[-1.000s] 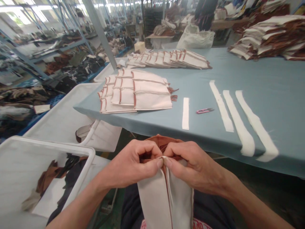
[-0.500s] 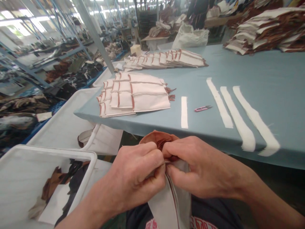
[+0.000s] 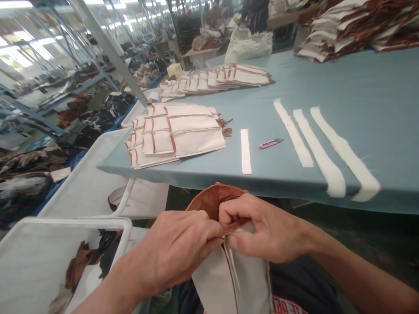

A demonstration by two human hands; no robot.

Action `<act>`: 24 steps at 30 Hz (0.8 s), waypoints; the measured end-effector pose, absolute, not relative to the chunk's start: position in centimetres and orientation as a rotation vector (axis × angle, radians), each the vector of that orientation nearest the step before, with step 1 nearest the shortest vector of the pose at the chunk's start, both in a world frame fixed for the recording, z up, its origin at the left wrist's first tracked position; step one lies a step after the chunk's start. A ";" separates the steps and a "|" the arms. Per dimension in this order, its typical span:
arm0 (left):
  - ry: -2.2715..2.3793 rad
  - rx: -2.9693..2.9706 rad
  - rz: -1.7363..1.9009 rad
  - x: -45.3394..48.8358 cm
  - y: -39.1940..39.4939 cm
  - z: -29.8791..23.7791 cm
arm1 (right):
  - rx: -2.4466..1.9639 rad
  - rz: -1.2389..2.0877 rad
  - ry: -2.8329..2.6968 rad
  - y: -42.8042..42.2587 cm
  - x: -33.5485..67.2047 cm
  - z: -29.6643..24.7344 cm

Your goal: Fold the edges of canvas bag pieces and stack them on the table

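Off-white piece (image 3: pixel 214 283), brown inside, reddish-brown lengthwise seam, edge pinched by left (image 3: pixel 178 248) and right hands (image 3: pixel 270 231)

Bare from fingertips up the forearms (image 3: pixel 350 270), the left hand (image 3: pixel 180 248) and right hand (image 3: pixel 265 229) reach me on the remote feed beside dark, navy-looking clothing (image 3: pixel 304 281), printed with blocky red-and-white lettering (image 3: pixel 286 307). The lettering is cut off at my lower edge; whether the garment is apron or trousers, I cannot tell.
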State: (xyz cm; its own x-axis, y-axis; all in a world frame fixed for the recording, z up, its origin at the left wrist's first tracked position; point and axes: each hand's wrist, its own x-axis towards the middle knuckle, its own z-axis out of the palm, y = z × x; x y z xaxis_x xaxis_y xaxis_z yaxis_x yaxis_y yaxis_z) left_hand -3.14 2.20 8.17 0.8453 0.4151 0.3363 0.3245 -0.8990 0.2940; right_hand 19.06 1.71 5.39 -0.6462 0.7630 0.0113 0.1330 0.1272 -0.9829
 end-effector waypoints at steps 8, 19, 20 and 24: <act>0.442 3.045 0.539 -3.1 3.9 6.6 | -0.586 1.963 -1.453 2.3 19.5 2.3; 0.507 2.881 0.416 -3.3 3.7 6.7 | -0.786 1.568 -1.974 2.8 20.6 4.5; 0.507 2.881 0.423 -3.4 3.7 6.8 | -0.814 1.437 -2.077 2.7 20.7 5.0; 0.489 2.925 0.469 -3.5 3.5 7.2 | -0.804 1.112 -2.201 2.3 20.3 6.2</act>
State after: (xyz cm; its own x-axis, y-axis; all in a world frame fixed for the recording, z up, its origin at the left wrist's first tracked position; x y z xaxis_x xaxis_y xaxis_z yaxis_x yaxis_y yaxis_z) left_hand -3.53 3.54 7.23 0.8987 0.3373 0.2804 0.2939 -0.9376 0.1860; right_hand 20.32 2.27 6.15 -0.6754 0.7110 0.1955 0.2643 0.4810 -0.8359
